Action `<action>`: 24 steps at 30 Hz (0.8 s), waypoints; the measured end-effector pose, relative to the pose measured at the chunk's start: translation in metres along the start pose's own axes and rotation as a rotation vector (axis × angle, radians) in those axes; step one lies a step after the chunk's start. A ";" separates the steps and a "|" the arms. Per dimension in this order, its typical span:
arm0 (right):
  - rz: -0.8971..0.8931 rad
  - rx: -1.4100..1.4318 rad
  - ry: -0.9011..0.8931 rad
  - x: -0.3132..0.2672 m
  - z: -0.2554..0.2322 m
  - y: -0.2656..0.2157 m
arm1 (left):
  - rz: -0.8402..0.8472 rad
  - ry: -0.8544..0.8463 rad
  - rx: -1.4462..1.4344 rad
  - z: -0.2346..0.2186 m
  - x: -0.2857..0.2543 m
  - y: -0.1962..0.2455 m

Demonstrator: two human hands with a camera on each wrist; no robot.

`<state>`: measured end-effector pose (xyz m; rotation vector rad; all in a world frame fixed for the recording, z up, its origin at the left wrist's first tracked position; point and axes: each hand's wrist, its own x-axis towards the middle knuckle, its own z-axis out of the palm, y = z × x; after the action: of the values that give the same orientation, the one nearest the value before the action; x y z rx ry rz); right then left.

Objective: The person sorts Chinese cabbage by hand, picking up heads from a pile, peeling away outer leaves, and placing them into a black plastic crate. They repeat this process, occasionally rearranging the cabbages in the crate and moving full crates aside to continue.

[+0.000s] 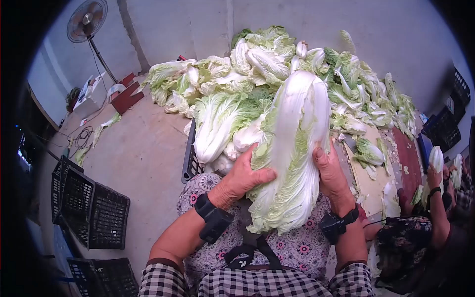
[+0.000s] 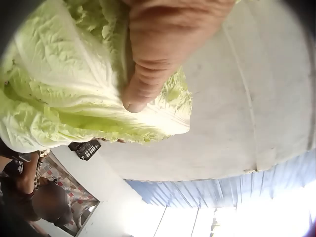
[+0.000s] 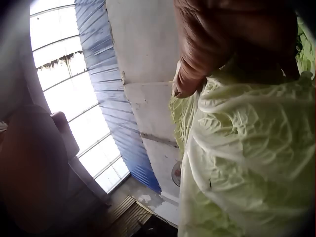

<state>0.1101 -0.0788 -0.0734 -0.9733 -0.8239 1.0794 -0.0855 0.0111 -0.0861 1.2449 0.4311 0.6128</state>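
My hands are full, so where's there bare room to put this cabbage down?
The widest bare patch is the floor on the left, between the black crates and the crate of cabbages. Ahead, the cabbage heap is crowded; leaves litter the yellow board at right.

A pale wall [image 1: 173, 34] rises beyond the grip, a dark streak down it. Left of the grip, a fan [image 1: 87, 20] stands over the dull floor [image 1: 148, 143]; blue ribbed sheeting [image 3: 101, 74] borders bright panes [image 3: 74, 94] in the right wrist view.
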 end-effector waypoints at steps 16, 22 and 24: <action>0.082 0.280 -0.037 -0.026 0.016 0.025 | -0.054 -0.031 0.053 -0.002 -0.002 -0.002; -0.007 0.502 0.029 -0.028 -0.013 0.023 | 0.036 -0.036 0.129 0.012 0.002 -0.011; -0.052 0.558 0.046 -0.027 -0.040 0.018 | -0.073 -0.067 0.181 0.015 0.005 -0.008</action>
<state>0.1331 -0.1109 -0.1064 -0.5006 -0.4647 1.1520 -0.0715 0.0018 -0.0895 1.4113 0.4823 0.4767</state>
